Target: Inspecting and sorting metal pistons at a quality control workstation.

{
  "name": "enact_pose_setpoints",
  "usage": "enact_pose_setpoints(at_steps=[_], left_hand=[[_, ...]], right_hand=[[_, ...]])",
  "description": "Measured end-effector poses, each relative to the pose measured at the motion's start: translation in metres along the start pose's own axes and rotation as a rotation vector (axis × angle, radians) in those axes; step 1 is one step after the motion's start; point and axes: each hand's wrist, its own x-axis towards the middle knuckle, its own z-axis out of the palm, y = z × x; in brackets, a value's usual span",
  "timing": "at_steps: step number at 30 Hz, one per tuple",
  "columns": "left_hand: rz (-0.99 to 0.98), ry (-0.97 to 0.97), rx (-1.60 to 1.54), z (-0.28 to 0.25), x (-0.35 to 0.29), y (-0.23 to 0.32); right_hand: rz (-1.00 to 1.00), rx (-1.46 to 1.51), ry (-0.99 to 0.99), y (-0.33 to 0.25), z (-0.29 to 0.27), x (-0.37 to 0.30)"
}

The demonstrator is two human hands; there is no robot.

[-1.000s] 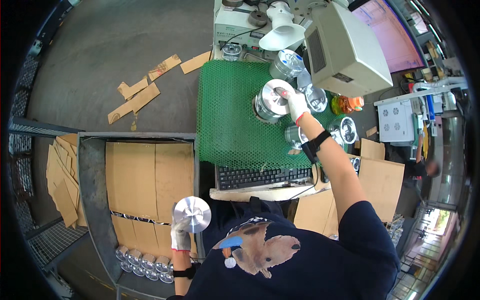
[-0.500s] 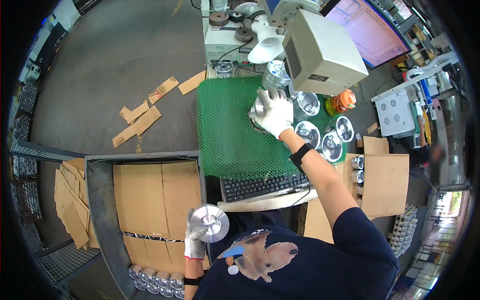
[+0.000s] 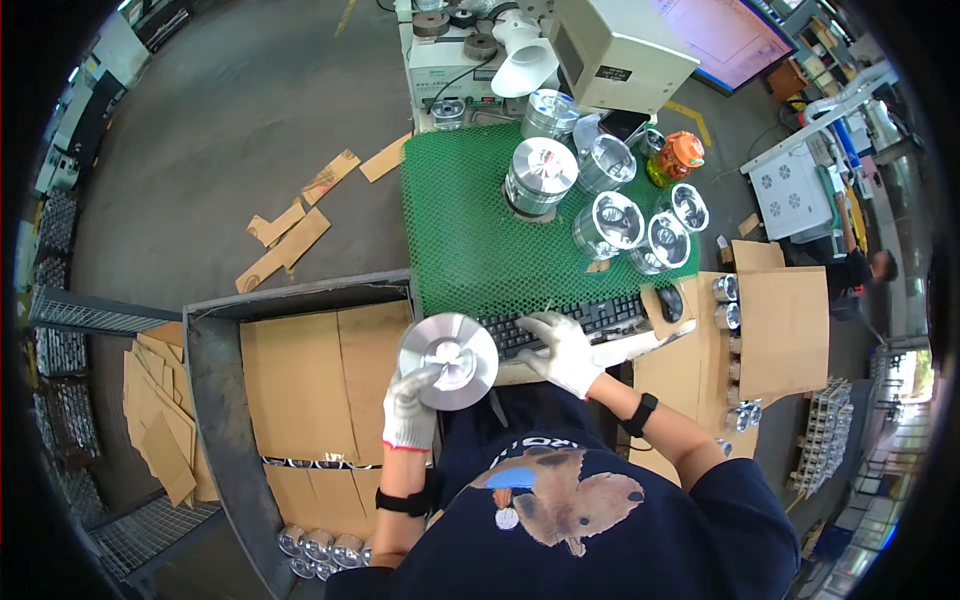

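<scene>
My left hand (image 3: 408, 418), in a white glove, grips a silver metal piston (image 3: 455, 335) at its lower left, its round crown facing up. The piston is raised in front of my body, beside the mat's near left corner. My right hand (image 3: 568, 358), also gloved, hovers over or touches the black keyboard (image 3: 618, 315), fingers apart and nothing held. On the green mesh mat (image 3: 455, 225) another piston (image 3: 541, 172) stands crown up on a brownish round base. Right of it, several pistons (image 3: 610, 226) lie or stand with their hollow sides showing.
A metal-walled cart (image 3: 225, 400) with cardboard and rows of pistons stands at the left. Behind the mat are a beige boxy machine (image 3: 625, 55) and a monitor (image 3: 725, 35). An orange-lidded jar (image 3: 680, 155) and a mouse (image 3: 670, 303) sit right; an open carton (image 3: 785, 325) lies beyond.
My right hand has let go of the piston on the mat and come back to the keyboard. My left hand has raised its piston up and slightly right. The head view has shifted.
</scene>
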Motion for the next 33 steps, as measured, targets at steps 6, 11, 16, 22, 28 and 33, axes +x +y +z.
enact_pose_setpoints(at_steps=[6,11,16,22,28,33], left_hand=[[-0.072,-0.102,-0.158,0.068,-0.025,0.032],[-0.171,-0.159,-0.291,0.072,-0.031,0.023],[-0.15,-0.2,-0.316,0.078,-0.04,0.018],[-0.268,-0.254,-0.487,0.069,-0.044,0.018],[-0.314,-0.296,-0.549,0.046,-0.043,0.012],[-0.368,-0.166,-0.431,0.016,-0.034,-0.011]], right_hand=[[0.303,0.342,-0.107,0.0,0.002,-0.005],[0.433,0.346,-0.248,-0.028,-0.011,-0.001],[0.393,0.619,-0.168,-0.024,-0.015,-0.011],[0.909,1.991,-0.292,-0.072,-0.059,0.013],[0.759,1.901,-0.487,-0.086,-0.051,0.018],[0.7,1.43,-0.641,-0.096,-0.031,0.042]])
